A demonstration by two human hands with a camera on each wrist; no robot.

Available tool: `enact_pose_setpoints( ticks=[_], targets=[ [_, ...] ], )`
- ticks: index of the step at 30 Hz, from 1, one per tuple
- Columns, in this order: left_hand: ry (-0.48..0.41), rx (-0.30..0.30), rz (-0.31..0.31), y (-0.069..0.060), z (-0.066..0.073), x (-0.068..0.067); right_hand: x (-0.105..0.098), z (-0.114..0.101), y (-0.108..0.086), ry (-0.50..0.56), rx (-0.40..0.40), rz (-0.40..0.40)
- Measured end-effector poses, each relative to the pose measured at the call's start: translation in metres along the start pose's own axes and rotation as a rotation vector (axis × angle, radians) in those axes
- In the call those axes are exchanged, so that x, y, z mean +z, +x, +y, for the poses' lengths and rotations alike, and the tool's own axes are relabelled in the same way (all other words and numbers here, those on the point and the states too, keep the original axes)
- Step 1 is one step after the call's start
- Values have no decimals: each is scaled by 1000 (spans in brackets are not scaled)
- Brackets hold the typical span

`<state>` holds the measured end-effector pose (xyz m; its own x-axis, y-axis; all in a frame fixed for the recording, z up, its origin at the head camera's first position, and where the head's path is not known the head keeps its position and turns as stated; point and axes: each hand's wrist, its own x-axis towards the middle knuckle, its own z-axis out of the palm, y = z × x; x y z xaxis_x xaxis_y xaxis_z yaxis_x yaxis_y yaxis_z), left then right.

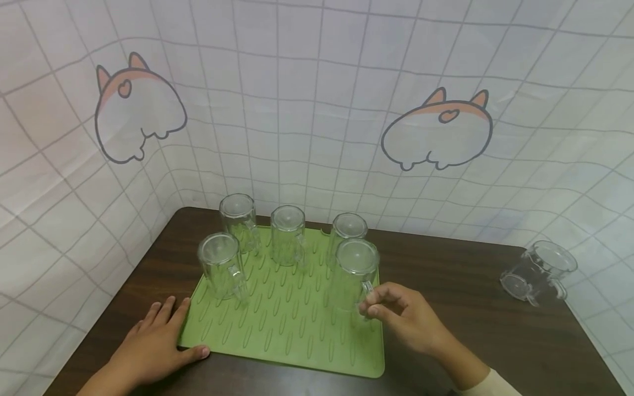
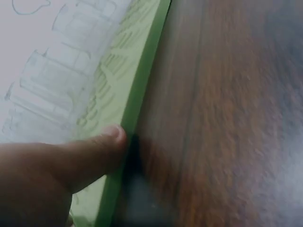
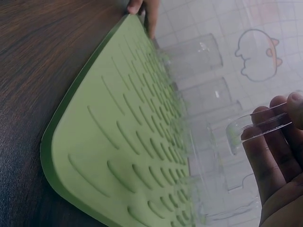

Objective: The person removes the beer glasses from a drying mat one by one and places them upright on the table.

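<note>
I see the right hand [image 1: 403,319] pinching a glass mug [image 1: 354,278] near the right edge of the green mat [image 1: 297,335], the left hand [image 1: 157,342] spread loosely across its near-left corner.

Glossy, glass-like mugs [image 1: 358,257] on matt, ridged, rubbery mat [image 1: 292,330]

White gridded sheeting [image 1: 282,110] with cartoon animal rumps [image 1: 141,118] rises behind a dark wood-grain table [image 1: 446,264].
</note>
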<state>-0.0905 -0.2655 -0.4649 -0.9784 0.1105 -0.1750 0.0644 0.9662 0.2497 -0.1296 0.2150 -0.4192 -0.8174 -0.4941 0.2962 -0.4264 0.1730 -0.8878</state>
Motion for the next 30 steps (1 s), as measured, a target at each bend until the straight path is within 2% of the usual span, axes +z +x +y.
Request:
enact_pose_setpoints(
  ticks=[8, 14, 17, 23, 30],
  targets=[
    [31, 22, 22, -2, 15, -13, -2, 0, -2, 50, -32, -7],
    [5, 8, 3, -7, 29, -26, -1, 0, -2, 33, -58, 0],
    [3, 11, 26, -9, 35, -33, 0, 0, -1, 26, -70, 6],
    [-57, 83, 70, -9, 47, -40, 1, 0, -2, 11, -60, 20],
    [-111, 154, 128, -5, 67, -45, 0, -1, -3, 0, -48, 39]
  ],
)
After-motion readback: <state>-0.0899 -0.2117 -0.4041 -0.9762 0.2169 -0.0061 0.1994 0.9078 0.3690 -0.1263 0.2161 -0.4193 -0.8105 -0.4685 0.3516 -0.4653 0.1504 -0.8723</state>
